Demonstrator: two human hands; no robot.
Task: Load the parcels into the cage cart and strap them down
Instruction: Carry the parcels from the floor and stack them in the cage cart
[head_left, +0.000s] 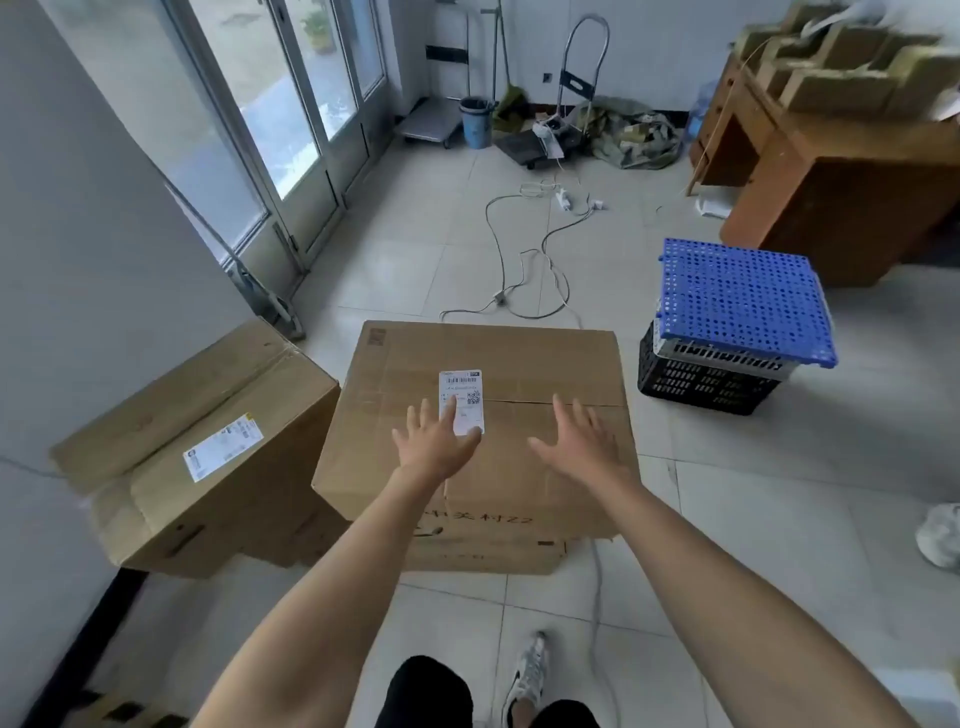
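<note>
A large cardboard parcel (524, 364) sits on the tiled floor in front of me, with a white shipping label (462, 387) on its top. My left hand (434, 441) hovers over the label's lower end, fingers spread and straight. To its right, my right hand (579, 441) is spread the same way above the box top. Neither hand holds anything; whether they touch the cardboard is unclear. A second labelled cardboard parcel (197, 447) lies tilted against the wall at the left. No cage cart or strap is in sight.
A black crate topped with blue perforated plastic panels (737, 306) stands to the right. White cables (524, 260) trail across the floor beyond the box. A folding hand trolley (566, 104), a blue bucket (475, 122) and a platform cart (431, 122) stand at the back wall. A wooden desk (831, 176) is at the far right.
</note>
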